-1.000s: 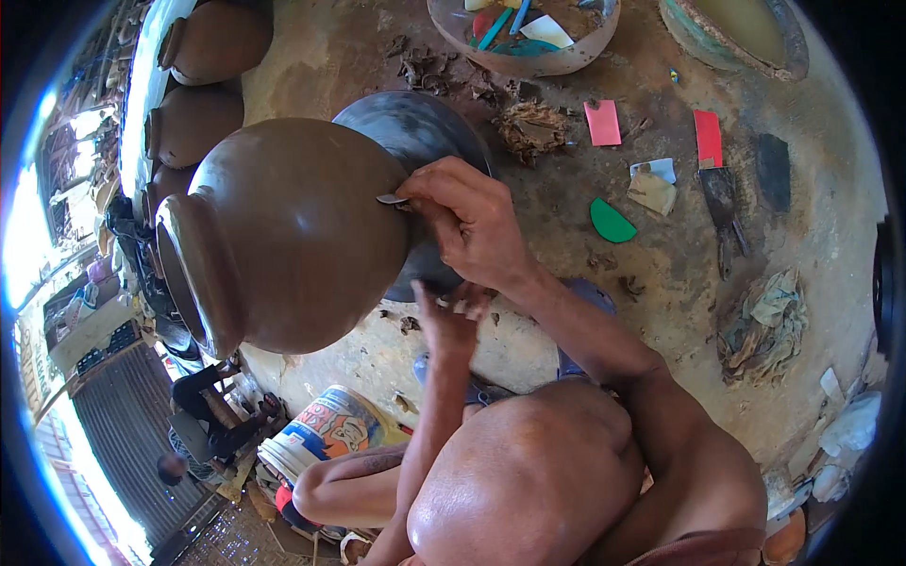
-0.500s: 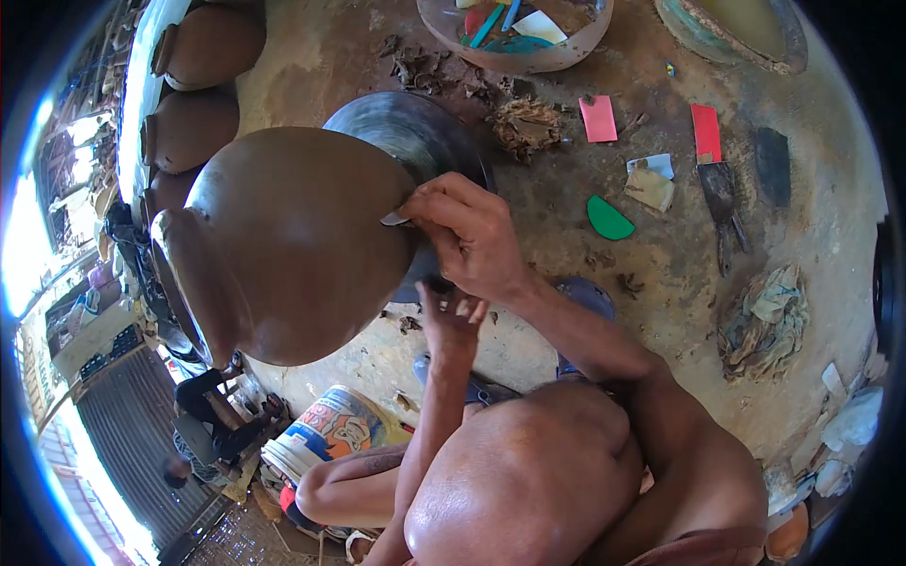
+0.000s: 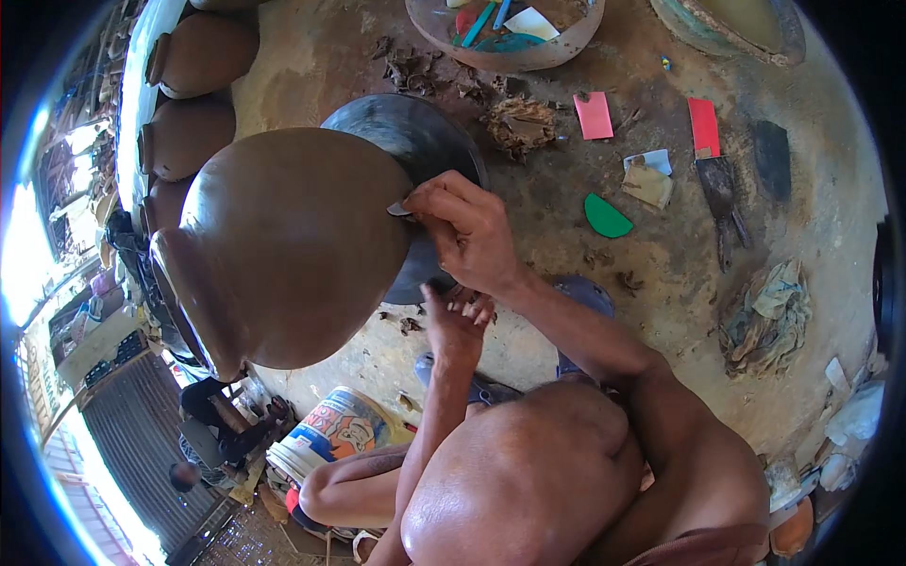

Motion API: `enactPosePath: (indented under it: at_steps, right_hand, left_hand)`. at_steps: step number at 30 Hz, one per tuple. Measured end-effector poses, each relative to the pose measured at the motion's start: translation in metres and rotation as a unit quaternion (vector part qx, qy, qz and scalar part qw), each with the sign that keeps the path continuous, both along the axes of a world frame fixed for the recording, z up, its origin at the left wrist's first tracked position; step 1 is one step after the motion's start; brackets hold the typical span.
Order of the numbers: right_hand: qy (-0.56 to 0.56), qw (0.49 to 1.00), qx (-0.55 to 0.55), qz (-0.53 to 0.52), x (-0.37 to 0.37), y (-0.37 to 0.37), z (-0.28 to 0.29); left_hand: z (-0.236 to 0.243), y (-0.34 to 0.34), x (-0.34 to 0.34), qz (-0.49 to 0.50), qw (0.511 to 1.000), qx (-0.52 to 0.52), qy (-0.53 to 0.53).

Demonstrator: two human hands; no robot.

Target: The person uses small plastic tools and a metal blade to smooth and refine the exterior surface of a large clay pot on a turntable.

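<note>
A large brown clay pot (image 3: 293, 236) with a thick rolled rim stands on a dark round turntable (image 3: 420, 132), its mouth toward the left of the view. My right hand (image 3: 472, 231) is closed in a pinch on a small, thin metal scraper (image 3: 400, 209), whose pale edge lies against the pot's lower wall. Just below it, my left hand (image 3: 455, 330) is at the turntable's near edge, thumb and fingers apart and nothing visible in them. Whether it touches the turntable I cannot tell.
Other clay pots (image 3: 193, 137) line the far left. A basin of tools (image 3: 528, 61) and a water tub (image 3: 731, 38) stand at the back. Right lie a green half-disc (image 3: 607, 216), a putty knife (image 3: 717, 193) and a rag (image 3: 769, 321). A bucket (image 3: 335, 424) is near; a person (image 3: 212, 424) sits beyond.
The streaks of light and shade on the turntable have shifted. My right hand with the scraper and my left hand have barely moved; the whole view has shifted slightly.
</note>
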State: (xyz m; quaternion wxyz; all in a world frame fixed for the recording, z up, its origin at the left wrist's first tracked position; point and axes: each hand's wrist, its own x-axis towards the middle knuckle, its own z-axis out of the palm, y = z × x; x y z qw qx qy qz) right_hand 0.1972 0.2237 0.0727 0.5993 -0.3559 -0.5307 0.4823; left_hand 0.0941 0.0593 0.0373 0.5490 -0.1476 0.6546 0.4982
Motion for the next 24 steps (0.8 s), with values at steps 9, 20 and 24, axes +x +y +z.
enactPosePath:
  at_steps: [9, 20, 24]
  right_hand:
    - [0.006, 0.999, -0.031, 0.042, -0.018, -0.002, -0.006]
    - [-0.011, 0.999, -0.023, 0.040, -0.022, 0.003, -0.008]
    - [-0.026, 0.998, -0.040, 0.052, -0.025, -0.001, -0.022]
  left_hand:
    - [-0.012, 0.011, -0.069, 0.105, 0.977, 0.039, 0.180]
    - [0.002, 0.000, -0.133, -0.025, 0.983, 0.098, 0.156]
    - [-0.023, 0.010, -0.078, 0.105, 0.962, 0.105, 0.230]
